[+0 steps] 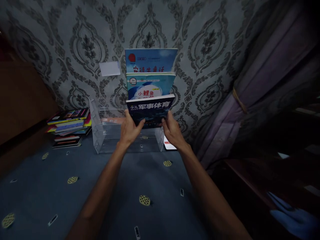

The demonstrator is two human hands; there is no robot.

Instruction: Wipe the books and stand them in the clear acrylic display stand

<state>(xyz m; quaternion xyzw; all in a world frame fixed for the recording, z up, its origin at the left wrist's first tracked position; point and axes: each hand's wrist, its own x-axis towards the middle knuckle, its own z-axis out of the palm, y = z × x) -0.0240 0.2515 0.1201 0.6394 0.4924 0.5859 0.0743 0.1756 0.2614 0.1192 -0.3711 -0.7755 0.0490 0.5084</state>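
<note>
Evidently both hands are closed on one dark-covered book (152,112). The left hand (129,128) grips its lower left edge, with the thumb bent onto the front cover; the right hand (173,130) grips the lower right edge the same way, its thumb also on the cover. The other fingers are mostly hidden, so how far they curl behind the book cannot be told. The book is upright, its cover facing the near side, at the right part of a clear rack (98,133); whether its bottom edge touches the rack is hidden.

Just beyond it, a teal book (151,83) stands upright, and farther back a taller blue book (151,59) rises above that one. To the left of the rack lies a pile of books (68,126), stacked flat on the blue patterned cloth (110,206). At the rack's right end, a flat object with a bright face (170,144) lies partly behind the right hand. Farther right hangs a gathered curtain (220,130).
</note>
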